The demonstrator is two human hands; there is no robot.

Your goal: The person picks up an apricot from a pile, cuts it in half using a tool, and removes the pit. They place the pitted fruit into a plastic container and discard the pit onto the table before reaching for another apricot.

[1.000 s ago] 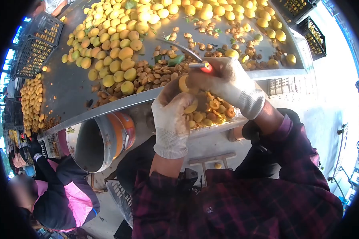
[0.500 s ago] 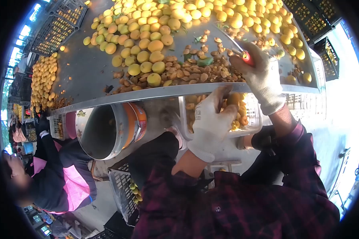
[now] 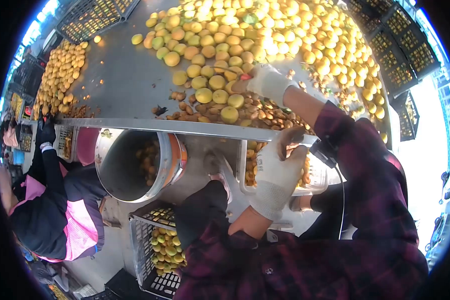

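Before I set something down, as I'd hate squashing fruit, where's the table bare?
Mostly bare: the table between the left pile and main pile, bordered by the front rim. Crowded: around the right hand, with fruit and pits.

On the left, a person (image 3: 40, 225) in black and pink is near a maroon tub (image 3: 87, 145) and a wide-mouthed bucket (image 3: 178, 155) with an orange outside; a perforated crate (image 3: 141, 240) stands on the grey floor (image 3: 117, 245), with stacked dark crates (image 3: 406, 82) at upper right
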